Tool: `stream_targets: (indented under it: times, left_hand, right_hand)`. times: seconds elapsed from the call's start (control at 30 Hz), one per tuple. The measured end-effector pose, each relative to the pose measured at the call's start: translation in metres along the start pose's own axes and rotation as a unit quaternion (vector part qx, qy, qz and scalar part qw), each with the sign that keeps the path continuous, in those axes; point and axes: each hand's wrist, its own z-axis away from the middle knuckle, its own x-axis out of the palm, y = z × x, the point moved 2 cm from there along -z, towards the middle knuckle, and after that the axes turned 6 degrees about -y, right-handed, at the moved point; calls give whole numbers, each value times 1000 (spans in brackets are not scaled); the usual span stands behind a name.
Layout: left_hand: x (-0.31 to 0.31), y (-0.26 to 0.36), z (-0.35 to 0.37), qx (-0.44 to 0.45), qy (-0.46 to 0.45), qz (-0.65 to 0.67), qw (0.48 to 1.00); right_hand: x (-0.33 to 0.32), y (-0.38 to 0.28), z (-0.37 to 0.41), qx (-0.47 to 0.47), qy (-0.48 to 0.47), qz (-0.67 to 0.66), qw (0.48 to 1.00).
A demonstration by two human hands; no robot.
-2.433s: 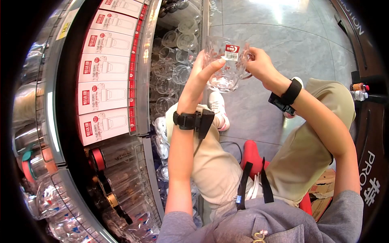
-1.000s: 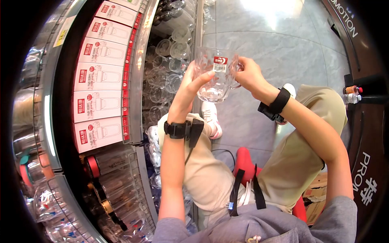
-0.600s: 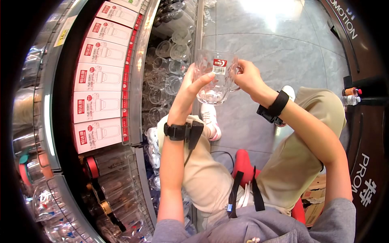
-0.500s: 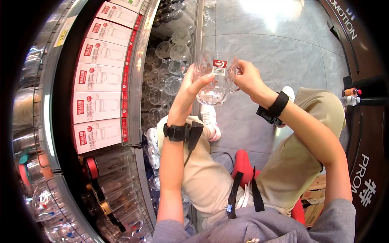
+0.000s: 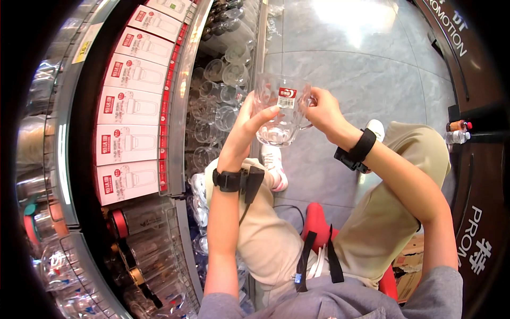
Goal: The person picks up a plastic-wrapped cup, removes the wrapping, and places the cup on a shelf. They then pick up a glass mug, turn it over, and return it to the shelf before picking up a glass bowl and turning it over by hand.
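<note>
A clear glass mug (image 5: 277, 127) with a red and white barcode label (image 5: 287, 98) is held upright in front of me, above the floor. My left hand (image 5: 245, 127) is wrapped round its left side, the thumb lying across the front below the label. On the other side, my right hand (image 5: 325, 112) grips the mug's handle, with the fingertips closed round it. The far side of the mug and most of my left fingers are hidden.
Several clear glasses and mugs (image 5: 212, 111) crowd the low shelf at left. Above them stands a row of white and red boxes (image 5: 127, 143). A red stool (image 5: 315, 223) shows between my legs. Small bottles (image 5: 458, 131) and a dark promotion panel (image 5: 478, 234) are at right.
The mug and both hands sit slightly lower in view, and the shelf has shifted slightly with the camera. Both hands keep their hold.
</note>
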Motion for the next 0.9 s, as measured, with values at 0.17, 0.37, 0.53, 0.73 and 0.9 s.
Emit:
stream_targets:
  times: [0.17,0.37,0.53,0.73,0.9]
  left_hand:
    - [-3,-2,1,-5,-2,-5,1000]
    - [-2,0,1,-7,-5,-6,1000]
    - [0,2,1,-5,-5,-3,1000]
    - [0,1,0,-4,-4,-3,1000]
    - [4,5,0,-2,0,7,1000]
  right_hand:
    - [-1,-3,1,11,-11,-1,1000]
    - [-2,-5,2,14,-10,11,1000]
    - [-2,-6,3,12,-7,17,1000]
    - [-2,-3,2,9,-10,0,1000]
    - [-3,-12,6,5,11,21,1000]
